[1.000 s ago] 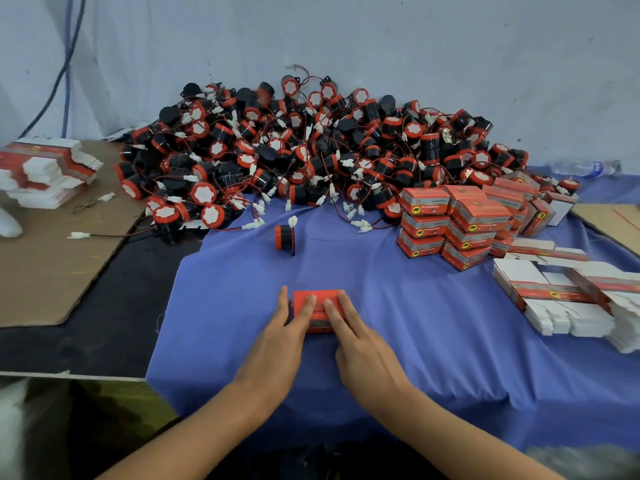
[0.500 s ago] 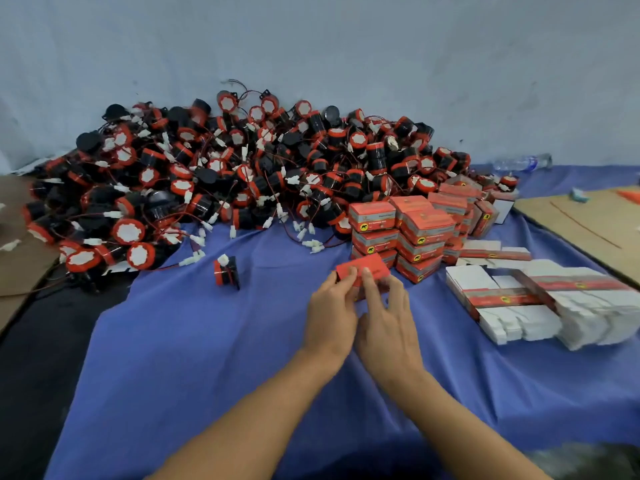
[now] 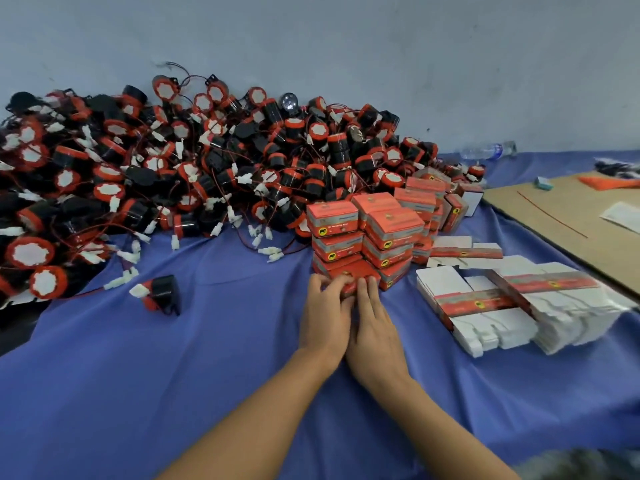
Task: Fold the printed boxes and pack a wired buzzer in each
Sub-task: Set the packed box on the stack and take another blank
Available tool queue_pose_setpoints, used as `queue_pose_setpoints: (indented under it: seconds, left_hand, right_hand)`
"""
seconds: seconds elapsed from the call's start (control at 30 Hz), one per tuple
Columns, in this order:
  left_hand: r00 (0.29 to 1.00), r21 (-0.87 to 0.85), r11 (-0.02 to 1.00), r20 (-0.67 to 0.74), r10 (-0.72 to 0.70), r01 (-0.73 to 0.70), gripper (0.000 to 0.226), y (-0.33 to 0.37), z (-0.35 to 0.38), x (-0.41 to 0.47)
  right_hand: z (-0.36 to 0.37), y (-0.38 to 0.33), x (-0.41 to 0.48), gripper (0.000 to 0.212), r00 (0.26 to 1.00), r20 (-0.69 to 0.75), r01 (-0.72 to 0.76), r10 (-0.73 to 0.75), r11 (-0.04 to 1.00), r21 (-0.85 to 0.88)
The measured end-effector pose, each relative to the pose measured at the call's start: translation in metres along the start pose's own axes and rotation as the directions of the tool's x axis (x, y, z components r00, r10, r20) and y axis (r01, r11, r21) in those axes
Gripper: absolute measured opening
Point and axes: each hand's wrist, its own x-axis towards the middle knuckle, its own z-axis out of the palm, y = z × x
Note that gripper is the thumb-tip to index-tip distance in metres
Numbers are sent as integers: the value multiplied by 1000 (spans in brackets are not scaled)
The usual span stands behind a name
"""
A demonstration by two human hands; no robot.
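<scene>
Head view: buzzers (image 3: 207, 174) piled on blue cloth (image 3: 173, 375) against wall (image 3: 381, 46).

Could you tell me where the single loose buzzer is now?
In the head view, the loose buzzer lies on the blue cloth left of centre, just in front of the buzzer pile.

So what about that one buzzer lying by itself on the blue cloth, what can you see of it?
The lone buzzer is a short black cylinder with an orange-red rim, plastic by the look, lying on its side on the blue cloth. A white connector plug sits at its left. It lies apart from the big pile; only cloth and plug visibly touch it.
</scene>
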Motion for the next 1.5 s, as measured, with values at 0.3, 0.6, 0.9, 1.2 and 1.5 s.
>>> queue_pose_setpoints:
  seconds: [0.3, 0.6, 0.9, 1.2, 1.5]
  left_hand:
    - [999, -232, 972, 25, 42, -35, 23, 104, 54, -8]
    - [844, -121, 847, 232, -483, 518, 39, 109, 123, -10]
    - [744, -618, 443, 393, -541, 649, 15, 112, 85, -24]
    - [953, -682, 673, 136, -269, 287, 6, 79, -72, -84]
    - [991, -447, 886, 21, -131, 126, 87, 7, -212, -153]
  right_hand:
    - [-104, 46, -4, 44, 916, -380, -127, 126, 992, 23]
    - [-123, 107, -9, 68, 947, -133, -319, 291, 883, -345]
    - [-133, 89, -3, 50, 935, -201, -330, 292, 924, -193]
    - [-109, -48, -46, 48, 963, 44, -243, 268, 778, 579]
    - [-55, -171, -80, 21, 934, 327, -343, 142, 101, 934]
